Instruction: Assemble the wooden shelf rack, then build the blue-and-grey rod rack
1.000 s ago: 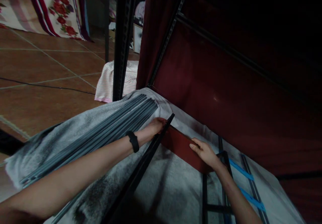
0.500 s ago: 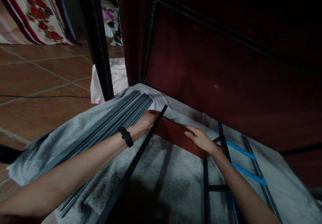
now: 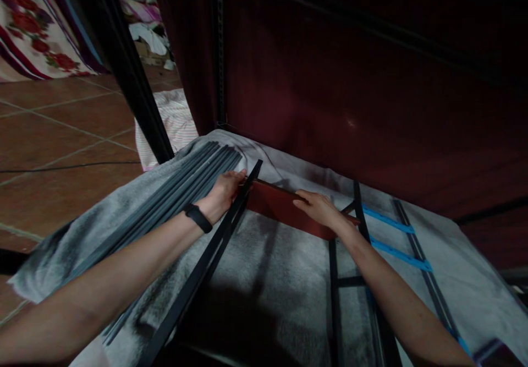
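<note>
A reddish-brown board (image 3: 276, 207) stands on its long edge between my hands, its left end meeting a long black bar (image 3: 206, 257). My left hand (image 3: 226, 190), with a black band on the wrist, is closed at that end, on the outer side of the bar. Its fingertips are partly hidden there. On the board's right half, my right hand (image 3: 317, 208) grips over the top edge, thumb on the near face. Close to the right hand is a black ladder-like frame (image 3: 335, 295), touching or nearly touching the board's right end.
Grey rods (image 3: 177, 202) lie bundled on a grey fleecy blanket (image 3: 284, 279) at left. Blue strips (image 3: 400, 254) cross dark rails at right. A dark red curtain (image 3: 313, 92) hangs behind, and a slanted black post (image 3: 136, 92) stands at the left corner.
My left hand has shifted to the outer side of the black bar, and a second dark edge shows beneath the bar. My right hand stays on the board. The view has moved slightly.
</note>
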`<state>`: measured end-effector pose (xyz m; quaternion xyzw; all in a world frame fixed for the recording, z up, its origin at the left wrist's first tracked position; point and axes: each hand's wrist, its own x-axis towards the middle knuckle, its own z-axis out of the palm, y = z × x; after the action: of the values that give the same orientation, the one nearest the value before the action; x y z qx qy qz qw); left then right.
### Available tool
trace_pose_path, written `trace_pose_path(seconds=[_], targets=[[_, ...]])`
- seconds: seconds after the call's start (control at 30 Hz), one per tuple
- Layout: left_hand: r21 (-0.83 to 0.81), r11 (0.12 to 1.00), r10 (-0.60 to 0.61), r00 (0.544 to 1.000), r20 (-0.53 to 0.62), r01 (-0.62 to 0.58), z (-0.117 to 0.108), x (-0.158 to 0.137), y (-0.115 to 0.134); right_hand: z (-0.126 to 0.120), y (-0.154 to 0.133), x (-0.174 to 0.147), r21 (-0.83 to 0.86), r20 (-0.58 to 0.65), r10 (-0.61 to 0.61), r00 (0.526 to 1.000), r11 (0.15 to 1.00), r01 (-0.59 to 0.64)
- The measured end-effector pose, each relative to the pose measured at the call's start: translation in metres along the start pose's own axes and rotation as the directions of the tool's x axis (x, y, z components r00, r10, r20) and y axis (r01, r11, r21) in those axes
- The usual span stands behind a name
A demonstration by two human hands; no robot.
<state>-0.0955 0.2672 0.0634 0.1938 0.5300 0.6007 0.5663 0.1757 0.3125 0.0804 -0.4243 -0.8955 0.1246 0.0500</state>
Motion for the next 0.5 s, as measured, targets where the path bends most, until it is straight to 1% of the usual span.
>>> trace_pose_path(seconds=[0.07,0.13,0.23,0.3,0.43,0.5], targets=[[0.027,0.998,0.049,0.999,-0.023,-0.048,-0.002,0.003,0.000,-0.001,-0.001,0.000,-0.020,0.004,0.002,1.000,1.000,-0.002],[0.054,0.996,0.071,0.997,-0.015,-0.070,-0.003,0.006,0.000,-0.001,-0.002,0.000,-0.027,0.011,0.007,1.000,1.000,-0.006],[0.065,0.995,0.067,0.997,0.038,-0.070,-0.005,0.008,0.002,-0.002,-0.003,0.000,-0.016,0.019,0.012,1.000,1.000,-0.012],[0.054,0.997,0.055,0.997,0.049,-0.058,-0.006,0.007,0.005,-0.003,-0.004,-0.001,-0.005,0.016,0.011,1.000,1.000,-0.011],[0.036,0.996,0.083,0.996,0.013,-0.083,-0.006,0.003,0.010,-0.005,-0.007,-0.003,-0.003,0.006,0.019,1.000,1.000,-0.019],[0.011,0.997,0.073,0.997,0.006,-0.073,-0.005,0.002,0.011,-0.005,-0.008,-0.004,-0.009,0.008,0.028,1.000,1.000,-0.028]])
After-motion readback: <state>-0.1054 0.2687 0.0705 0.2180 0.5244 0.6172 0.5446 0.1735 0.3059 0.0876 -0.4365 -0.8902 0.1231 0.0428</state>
